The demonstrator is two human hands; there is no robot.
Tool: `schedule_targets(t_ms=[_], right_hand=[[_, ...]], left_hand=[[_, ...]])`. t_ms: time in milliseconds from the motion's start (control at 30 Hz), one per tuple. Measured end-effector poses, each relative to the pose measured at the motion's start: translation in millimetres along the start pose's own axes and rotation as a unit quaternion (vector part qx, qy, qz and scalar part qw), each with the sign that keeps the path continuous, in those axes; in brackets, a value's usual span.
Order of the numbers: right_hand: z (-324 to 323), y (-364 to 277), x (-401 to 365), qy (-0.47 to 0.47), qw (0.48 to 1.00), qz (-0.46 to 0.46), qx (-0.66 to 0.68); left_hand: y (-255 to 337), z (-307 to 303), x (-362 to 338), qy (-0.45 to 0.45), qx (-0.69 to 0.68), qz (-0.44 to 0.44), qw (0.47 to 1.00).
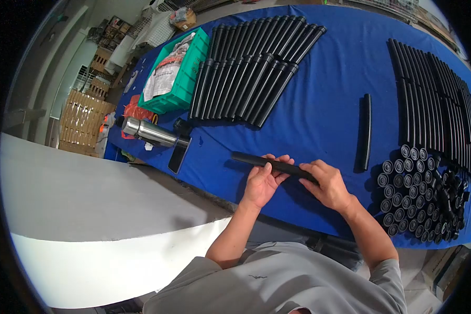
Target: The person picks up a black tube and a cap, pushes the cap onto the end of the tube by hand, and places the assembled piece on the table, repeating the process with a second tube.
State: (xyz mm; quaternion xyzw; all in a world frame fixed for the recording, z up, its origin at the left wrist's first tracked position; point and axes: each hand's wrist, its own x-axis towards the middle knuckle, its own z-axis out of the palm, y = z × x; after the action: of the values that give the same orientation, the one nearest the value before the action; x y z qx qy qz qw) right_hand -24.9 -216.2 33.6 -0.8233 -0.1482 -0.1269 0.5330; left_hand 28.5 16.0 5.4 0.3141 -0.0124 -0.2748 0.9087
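A black tube [248, 157] is held level in front of me, above the near edge of the blue-covered table. My left hand [265, 182] is closed around its middle, palm up, with the thumb along the near side. Over its right end my right hand [327, 183] is wrapped, and that end is hidden in the fingers. To the right of my hands a single black tube [367, 131] lies on the cloth. Farther right, many round black caps [408, 193] with ringed faces stand packed together.
Capped black tubes [246, 78] lie in two rows at the back. Plain tubes [429, 99] are stacked at the far right. On the left are a green crate [180, 83] with newspaper, a steel flask [154, 132] and a phone [178, 157]. A white ledge [115, 209] borders the table.
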Motion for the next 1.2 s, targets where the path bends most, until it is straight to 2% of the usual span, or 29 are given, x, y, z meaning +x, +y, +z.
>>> schedule_targets(t_ms=[33, 67, 100, 133, 167, 200, 233, 267, 300, 400, 433, 500, 567, 667, 700, 767, 800, 867, 900, 933, 967, 1033, 1133, 1200], right_hand=[[2.1, 2.1, -0.1, 0.042, 0.986, -0.132, -0.095], [2.5, 2.1, -1.0, 0.038, 0.991, -0.111, -0.070], [-2.2, -3.4, 0.2, -0.011, 0.999, 0.036, 0.035], [-9.8, -11.2, 2.5, -0.060, 0.972, 0.182, 0.137], [-13.8, -15.1, 4.3, -0.107, 0.911, 0.321, 0.235], [-13.1, -10.8, 3.8, -0.110, 0.907, 0.330, 0.235], [-11.9, -6.3, 2.2, -0.075, 0.963, 0.215, 0.147], [-10.3, -1.8, 0.1, -0.038, 0.993, 0.095, 0.054], [-8.2, 1.7, -0.7, 0.000, 0.999, -0.028, -0.040], [-1.7, 8.4, 2.6, 0.044, 0.994, -0.096, -0.017], [-2.6, 6.4, 1.9, 0.013, 0.998, 0.009, 0.059], [-5.1, -1.3, -1.1, -0.050, 0.953, 0.216, 0.205], [-1.7, -0.5, -2.7, -0.028, 0.955, 0.211, 0.207], [0.4, 3.8, -3.3, 0.011, 0.957, 0.206, 0.205], [0.2, 5.1, -3.8, 0.025, 0.956, 0.207, 0.205], [-2.9, 5.2, -2.6, 0.032, 0.956, 0.216, 0.194], [-4.4, 5.4, -1.7, 0.037, 0.956, 0.220, 0.189], [-5.1, 5.1, -1.0, 0.036, 0.953, 0.223, 0.202], [-5.2, 5.0, -0.9, 0.034, 0.951, 0.225, 0.208], [-5.3, 5.7, -1.1, 0.030, 0.952, 0.220, 0.212], [-5.0, 7.3, -2.0, 0.025, 0.952, 0.213, 0.217], [-5.2, 11.4, -1.7, 0.014, 0.961, 0.179, 0.211], [-4.9, 14.5, -2.3, 0.000, 0.975, 0.115, 0.191], [-5.9, 10.6, -0.7, -0.004, 0.976, 0.097, 0.193]], left_hand=[[-0.3, -2.3, 0.1, -0.005, -0.005, 0.002, 1.000], [-0.6, -4.4, -0.2, -0.010, -0.011, 0.003, 1.000], [-0.8, -5.8, -0.2, -0.013, -0.012, 0.006, 1.000], [-1.1, -7.0, -0.2, -0.017, -0.014, 0.008, 1.000], [-1.1, -7.6, 0.0, -0.022, -0.015, 0.011, 1.000], [-0.8, -6.7, 0.4, -0.020, -0.015, 0.008, 1.000], [-0.2, -4.9, 1.1, -0.018, -0.015, 0.004, 1.000], [0.1, -3.9, 1.9, -0.016, -0.014, 0.001, 1.000], [0.0, -3.9, 2.1, -0.015, -0.016, 0.002, 1.000], [0.1, -5.8, 0.9, -0.016, -0.019, 0.006, 1.000], [0.0, -7.9, 1.2, -0.022, -0.019, 0.006, 1.000], [-0.1, -7.5, 0.9, -0.026, -0.016, 0.008, 0.999], [1.0, -2.0, 1.4, -0.026, -0.010, 0.011, 1.000], [12.6, 10.9, -1.7, 0.036, 0.061, -0.080, 0.994], [18.6, 17.5, -2.9, 0.038, 0.169, -0.125, 0.977], [27.9, 33.9, -8.2, 0.043, 0.375, -0.208, 0.902], [27.0, 41.5, -11.8, 0.037, 0.434, -0.149, 0.888], [37.9, 62.7, -12.1, -0.004, 0.624, 0.063, 0.778], [45.6, 68.8, -10.7, -0.025, 0.697, 0.170, 0.696], [59.7, 73.3, -1.2, -0.090, 0.777, 0.268, 0.562], [70.3, 83.6, 3.4, -0.134, 0.811, 0.305, 0.480], [80.6, 85.4, 11.3, -0.170, 0.855, 0.301, 0.387], [90.0, 71.8, 13.4, -0.209, 0.871, 0.171, 0.410], [95.2, 74.2, 11.1, -0.212, 0.876, 0.125, 0.416]])
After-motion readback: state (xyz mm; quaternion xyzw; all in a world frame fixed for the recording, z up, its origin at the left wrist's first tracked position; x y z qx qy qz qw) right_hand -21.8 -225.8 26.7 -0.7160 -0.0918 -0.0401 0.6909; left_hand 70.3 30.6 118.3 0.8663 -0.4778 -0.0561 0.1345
